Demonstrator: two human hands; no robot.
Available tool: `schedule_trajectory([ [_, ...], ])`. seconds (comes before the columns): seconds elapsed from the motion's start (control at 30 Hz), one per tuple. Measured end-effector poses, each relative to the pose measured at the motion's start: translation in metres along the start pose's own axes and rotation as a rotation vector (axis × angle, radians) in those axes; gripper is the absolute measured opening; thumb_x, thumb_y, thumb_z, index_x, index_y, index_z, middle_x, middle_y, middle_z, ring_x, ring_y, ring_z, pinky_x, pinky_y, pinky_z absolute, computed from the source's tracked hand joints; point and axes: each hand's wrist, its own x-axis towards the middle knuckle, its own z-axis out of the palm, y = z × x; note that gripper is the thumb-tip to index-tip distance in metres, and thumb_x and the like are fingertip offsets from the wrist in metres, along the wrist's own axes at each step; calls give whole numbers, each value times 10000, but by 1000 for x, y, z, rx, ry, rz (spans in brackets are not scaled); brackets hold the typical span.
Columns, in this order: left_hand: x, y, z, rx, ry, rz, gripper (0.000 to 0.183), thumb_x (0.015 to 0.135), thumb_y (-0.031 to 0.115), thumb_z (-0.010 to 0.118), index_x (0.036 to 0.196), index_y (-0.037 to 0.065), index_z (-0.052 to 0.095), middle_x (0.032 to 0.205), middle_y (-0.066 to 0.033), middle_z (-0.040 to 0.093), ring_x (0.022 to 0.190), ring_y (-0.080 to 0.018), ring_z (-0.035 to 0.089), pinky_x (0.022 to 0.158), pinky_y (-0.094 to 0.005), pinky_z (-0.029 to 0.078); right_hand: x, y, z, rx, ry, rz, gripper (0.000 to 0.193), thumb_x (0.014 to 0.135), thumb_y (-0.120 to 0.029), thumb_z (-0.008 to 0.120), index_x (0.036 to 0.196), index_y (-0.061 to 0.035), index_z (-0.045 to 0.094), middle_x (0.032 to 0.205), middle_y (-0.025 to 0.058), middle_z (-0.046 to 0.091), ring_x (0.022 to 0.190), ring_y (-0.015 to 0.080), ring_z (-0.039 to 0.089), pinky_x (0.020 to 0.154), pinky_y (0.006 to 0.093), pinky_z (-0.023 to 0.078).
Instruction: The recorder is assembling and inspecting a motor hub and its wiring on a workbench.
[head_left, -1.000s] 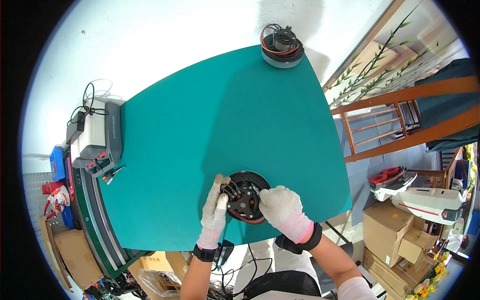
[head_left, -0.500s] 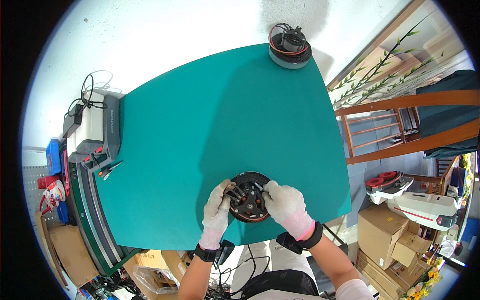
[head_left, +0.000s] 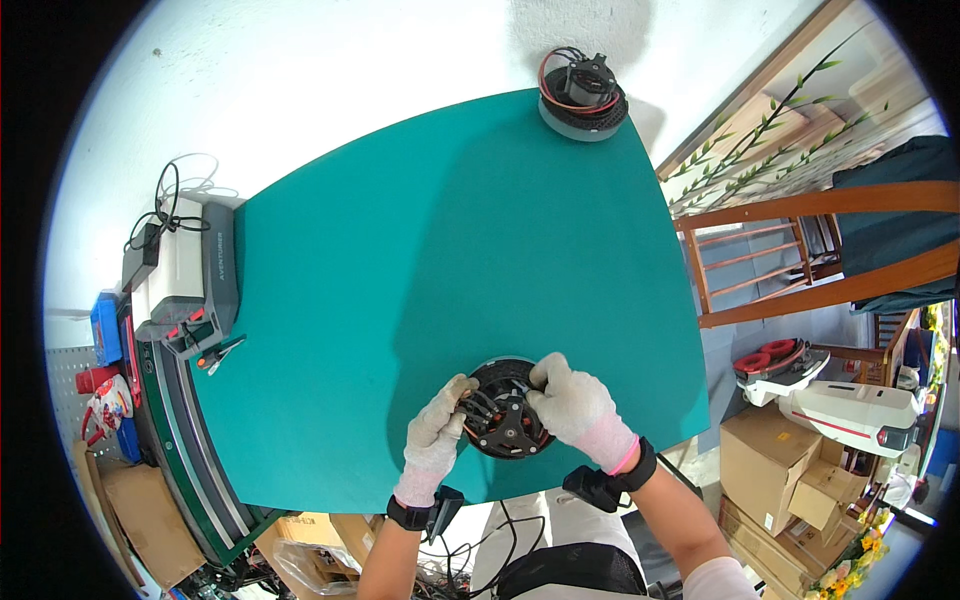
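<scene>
A round black motor unit [head_left: 511, 436], with a three-armed bracket on top and a dark ring around it, sits near the front edge of the green table. My left hand [head_left: 432, 440], in a pale glove with a pink cuff, pinches black wires [head_left: 482, 408] at the unit's left side. On the opposite side, my gloved right hand [head_left: 582, 408] has its fingers curled closed at the ring's upper right. What lies between those fingertips is hidden.
A similar motor unit [head_left: 584, 98] with red and black wires stands at the table's [head_left: 520, 240] far right corner. Along the left edge are a grey-and-white machine [head_left: 190, 270] and a small orange-tipped tool [head_left: 218, 354]. Cardboard boxes [head_left: 765, 465] and a wooden chair [head_left: 745, 265] stand to the right.
The motor unit and both hands sit slightly lower and further right in the picture; the view has shifted a little too. Both hands stay at the unit's sides.
</scene>
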Motion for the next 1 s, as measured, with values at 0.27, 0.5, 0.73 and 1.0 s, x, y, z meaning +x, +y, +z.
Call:
schedule_trajectory([
  [0.27, 0, 2, -7, 142, -86, 33, 414, 878, 41, 507, 1288, 27, 445, 1201, -155, 557, 1146, -256, 514, 975, -341, 392, 9, -11, -12, -125, -117, -72, 467, 829, -192, 538, 1223, -46, 333, 659, 185, 604, 642, 376, 611, 587, 471, 473],
  [0.5, 1, -7, -5, 8, -69, 155, 366, 905, 138, 523, 1268, 119, 480, 1183, -167, 563, 1186, -324, 479, 985, -397, 382, 24, -12, -13, -233, -219, -11, 677, 841, -227, 524, 1377, -13, 170, 567, 172, 575, 566, 373, 592, 534, 467, 465],
  [0.73, -1, -1, -6, 103, -56, 57, 341, 889, 139, 553, 1221, 78, 505, 1169, -176, 570, 1173, -323, 493, 982, -395, 385, 23, -19, -21, -319, -288, -80, 692, 820, -245, 531, 1389, -63, 183, 608, 177, 594, 611, 369, 607, 565, 456, 478],
  [1.0, 2, 3, -6, 108, -47, 35, 339, 866, 32, 534, 1203, 10, 509, 1177, -170, 569, 1157, -304, 510, 959, -373, 406, 42, -20, -20, -326, -280, -140, 675, 747, -180, 552, 1354, -68, 280, 655, 197, 605, 672, 373, 615, 609, 457, 489],
])
